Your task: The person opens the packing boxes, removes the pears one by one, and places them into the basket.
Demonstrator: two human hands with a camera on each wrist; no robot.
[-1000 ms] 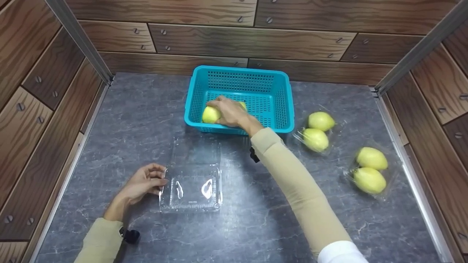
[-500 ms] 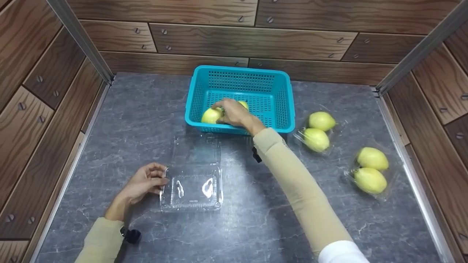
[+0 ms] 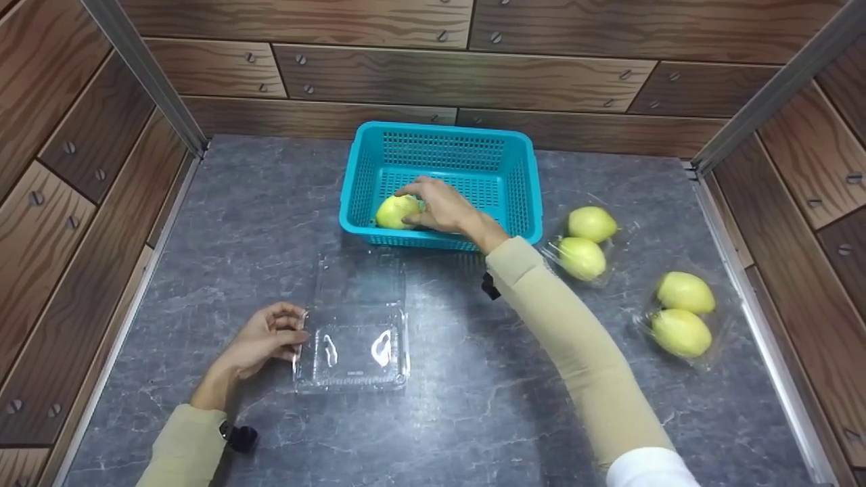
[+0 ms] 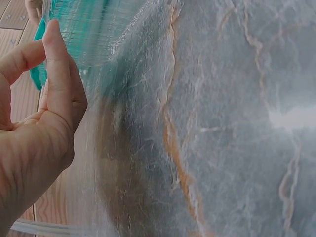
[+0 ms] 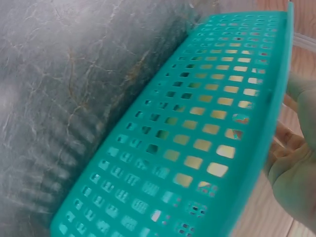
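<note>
In the head view, my right hand (image 3: 443, 206) reaches over the near rim of a turquoise basket (image 3: 504, 233). Its thumb and fingers are curled about a yellow-green pear (image 3: 396, 212) at the basket's near left corner. In the right wrist view the basket wall (image 5: 197, 123) hides most of that fruit; yellow shows through the holes, and the right hand (image 5: 298, 163) is partly visible past the rim. At the lower left, my left hand (image 3: 267, 338) pinches the left edge of an open, clear plastic clamshell (image 3: 352, 345). The left wrist view shows the left hand (image 4: 44, 94) at the clear plastic.
Right of the basket lies a clear pack with two pears (image 3: 583, 258). Farther right, near the metal edge strip (image 3: 778, 365), is another pack with two pears (image 3: 682, 333). Wood-patterned walls (image 3: 467, 74) enclose the grey marbled tabletop (image 3: 473, 419) at the back and sides.
My right hand has shifted slightly right and its grasp on the pear has altered; the pear has turned a little. A second pear seen earlier in the basket is now hidden. The left hand stays put.
</note>
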